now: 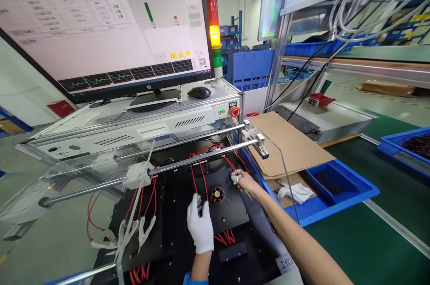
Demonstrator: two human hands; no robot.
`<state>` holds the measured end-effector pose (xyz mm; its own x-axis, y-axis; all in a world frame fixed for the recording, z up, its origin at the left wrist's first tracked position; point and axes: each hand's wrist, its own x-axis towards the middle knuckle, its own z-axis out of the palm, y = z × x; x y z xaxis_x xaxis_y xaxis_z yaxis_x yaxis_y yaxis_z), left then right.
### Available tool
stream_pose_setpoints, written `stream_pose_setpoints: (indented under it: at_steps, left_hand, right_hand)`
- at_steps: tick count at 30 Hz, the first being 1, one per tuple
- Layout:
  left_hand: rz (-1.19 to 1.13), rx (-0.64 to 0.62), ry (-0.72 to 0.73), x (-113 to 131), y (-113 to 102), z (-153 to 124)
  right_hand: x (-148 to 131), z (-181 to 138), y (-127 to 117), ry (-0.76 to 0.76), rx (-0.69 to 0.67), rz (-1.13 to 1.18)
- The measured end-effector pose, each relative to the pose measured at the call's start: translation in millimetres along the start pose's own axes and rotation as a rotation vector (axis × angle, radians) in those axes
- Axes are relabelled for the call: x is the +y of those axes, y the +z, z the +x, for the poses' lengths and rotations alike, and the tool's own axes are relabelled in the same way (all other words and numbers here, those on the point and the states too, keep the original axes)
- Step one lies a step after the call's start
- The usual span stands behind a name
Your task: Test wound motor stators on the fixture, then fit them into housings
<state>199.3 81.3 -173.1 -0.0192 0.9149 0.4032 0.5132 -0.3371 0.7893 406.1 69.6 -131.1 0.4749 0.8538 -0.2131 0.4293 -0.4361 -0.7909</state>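
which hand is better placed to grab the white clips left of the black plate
Probably left: the gloved left hand is nearer the white clips, on its own side. The right hand sits beyond the coil, at the red wires.

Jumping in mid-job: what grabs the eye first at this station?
The big monitor fills the upper left, with the signal tower glowing amber beside it. Below, a white-gloved left hand and the right hand work among red wires on the black fixture, either side of a small round coil.

Left hand [200,224], right hand [244,182] — both outstretched
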Motion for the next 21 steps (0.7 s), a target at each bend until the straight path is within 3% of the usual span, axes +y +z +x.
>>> stream_pose_setpoints:
  at_steps: [2,6,14,17,21]
  left_hand:
    - [-0.116,-0.072,-0.117,3.9,2.6,-20.7]
    - [-0.038,-0.207,-0.129,18.0,13.6,-45.5]
    - [-0.006,-0.320,-0.074,20.8,24.7,-31.1]
    - [-0.041,-0.343,-0.036,12.1,22.7,-29.1]
    - [-0.060,-0.405,-0.017,4.0,18.6,-23.9]
  right_hand:
    - [-10.4,-7.0,4.6,-0.005,-0.115,0.012]
    - [-25.0,-25.4,17.0,-0.045,-0.160,-0.138]
    - [-27.0,-26.3,-0.6,-0.076,-0.165,-0.181]
    - [-33.1,-33.4,8.2,-0.042,-0.168,-0.211]
    - [-41.3,-48.0,26.6,0.027,-0.067,-0.244]
